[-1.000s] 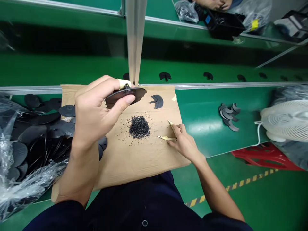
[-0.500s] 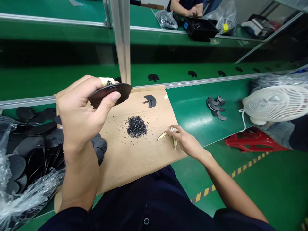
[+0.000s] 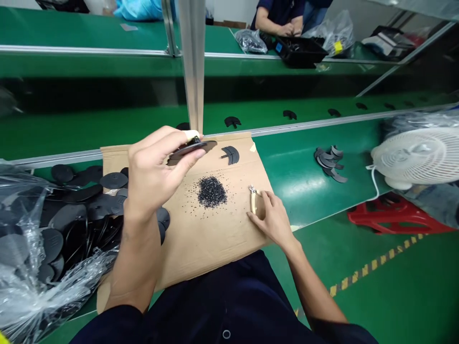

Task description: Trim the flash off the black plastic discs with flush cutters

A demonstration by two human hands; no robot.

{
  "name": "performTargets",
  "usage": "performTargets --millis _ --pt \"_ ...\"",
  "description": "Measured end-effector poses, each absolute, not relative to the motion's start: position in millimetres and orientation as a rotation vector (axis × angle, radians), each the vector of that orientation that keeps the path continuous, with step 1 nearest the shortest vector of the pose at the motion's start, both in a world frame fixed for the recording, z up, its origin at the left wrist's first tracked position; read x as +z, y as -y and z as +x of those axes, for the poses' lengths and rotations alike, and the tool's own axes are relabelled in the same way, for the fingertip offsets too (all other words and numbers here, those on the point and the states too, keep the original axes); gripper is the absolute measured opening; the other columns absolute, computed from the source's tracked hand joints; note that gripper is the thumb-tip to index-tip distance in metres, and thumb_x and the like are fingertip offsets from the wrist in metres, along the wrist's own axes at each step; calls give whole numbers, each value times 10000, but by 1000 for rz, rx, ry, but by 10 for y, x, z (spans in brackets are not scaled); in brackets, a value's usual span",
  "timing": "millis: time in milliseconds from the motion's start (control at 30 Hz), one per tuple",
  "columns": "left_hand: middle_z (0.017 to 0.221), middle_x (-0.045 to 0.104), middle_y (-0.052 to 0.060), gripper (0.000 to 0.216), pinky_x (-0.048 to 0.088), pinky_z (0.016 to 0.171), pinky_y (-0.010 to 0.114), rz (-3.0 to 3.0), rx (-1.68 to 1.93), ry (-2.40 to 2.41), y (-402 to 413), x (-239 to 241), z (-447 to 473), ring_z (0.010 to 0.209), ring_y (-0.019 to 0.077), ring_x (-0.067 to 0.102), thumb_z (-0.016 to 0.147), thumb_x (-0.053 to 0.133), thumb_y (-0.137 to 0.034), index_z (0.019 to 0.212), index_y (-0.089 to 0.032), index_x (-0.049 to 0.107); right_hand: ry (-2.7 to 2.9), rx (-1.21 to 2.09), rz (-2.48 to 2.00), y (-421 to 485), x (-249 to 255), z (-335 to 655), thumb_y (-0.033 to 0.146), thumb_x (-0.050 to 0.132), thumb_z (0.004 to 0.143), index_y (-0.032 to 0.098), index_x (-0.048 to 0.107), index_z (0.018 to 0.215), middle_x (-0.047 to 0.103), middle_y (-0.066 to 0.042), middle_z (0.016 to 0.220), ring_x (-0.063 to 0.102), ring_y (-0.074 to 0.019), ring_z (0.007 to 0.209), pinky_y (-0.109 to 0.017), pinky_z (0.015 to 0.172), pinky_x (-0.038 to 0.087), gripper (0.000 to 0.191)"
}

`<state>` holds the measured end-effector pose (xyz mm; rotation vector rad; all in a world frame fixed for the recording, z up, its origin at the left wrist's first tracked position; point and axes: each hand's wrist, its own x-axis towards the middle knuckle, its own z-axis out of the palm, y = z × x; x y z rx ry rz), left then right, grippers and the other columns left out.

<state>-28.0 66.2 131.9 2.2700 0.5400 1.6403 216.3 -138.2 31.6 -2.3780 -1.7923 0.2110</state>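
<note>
My left hand (image 3: 154, 167) is raised above the cardboard sheet (image 3: 201, 243), closed on a thin black plastic disc (image 3: 193, 148) between thumb and fingers. The disc is seen nearly edge-on, with a small stub on its upper side. Pale tape wraps one fingertip of that hand. Low over the cardboard's right side, my right hand (image 3: 270, 217) has its fingers round the handles of a small pair of nippers (image 3: 253, 198). Their metal jaws point away from me; the handles look wrapped in yellowish tape. Left of the nippers lies a heap of small black plastic bits (image 3: 211, 192).
A grey fan-shaped piece (image 3: 230, 155) lies at the cardboard's back. Black discs (image 3: 89, 208) and clear plastic bagging (image 3: 36, 282) fill the left. Curved grey pieces (image 3: 330, 163) and a white fan (image 3: 416, 155) stand right. A metal post (image 3: 195, 71) rises ahead; a co-worker's hands (image 3: 290, 29) are beyond.
My left hand has moved down and right in view with the disc, now tilted more edge-on. In my right hand the nippers have turned from jaws toward me to jaws pointing away.
</note>
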Motion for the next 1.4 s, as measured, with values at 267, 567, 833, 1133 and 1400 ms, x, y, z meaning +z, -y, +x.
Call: performTargets --millis 267,567,833,1133,1400 --pt "971 757 50 195 585 781 282 2161 1511 -605 -668 1301 -199 879 149 701 893 750 -256 1064 -163 739 1824 204 -2301 880 647 2457 311 547 815 167 631 1151 640 -149 1118 641 -233 710 -370 617 528 375" --pt "1036 751 73 186 579 822 282 1994 1350 -690 -676 1297 -241 949 164 703 964 653 -285 1095 -173 724 1653 550 -1270 -315 1526 2022 345 480 968 239 618 1118 638 -25 887 592 -169 727 -327 667 520 229" --pt "961 747 51 190 573 803 272 2082 1321 -708 -756 1269 -300 881 143 683 921 718 -272 1088 -188 747 2018 284 -967 -460 1404 1984 320 680 915 218 661 1141 677 -70 934 616 -211 823 -371 687 511 249" --pt "940 725 59 236 553 786 286 2113 1268 -653 -785 1209 -253 884 151 650 910 731 -317 1103 -182 744 2123 71 -964 -476 1417 2147 306 694 917 207 639 1141 640 -50 874 581 -186 768 -337 666 451 251" --pt "905 726 48 208 555 762 283 2141 1343 -605 -796 1181 -223 843 141 657 907 734 -311 1070 -183 747 2134 -11 -950 -484 1415 2181 301 714 917 216 640 1120 666 -35 848 574 -172 728 -324 649 438 232"
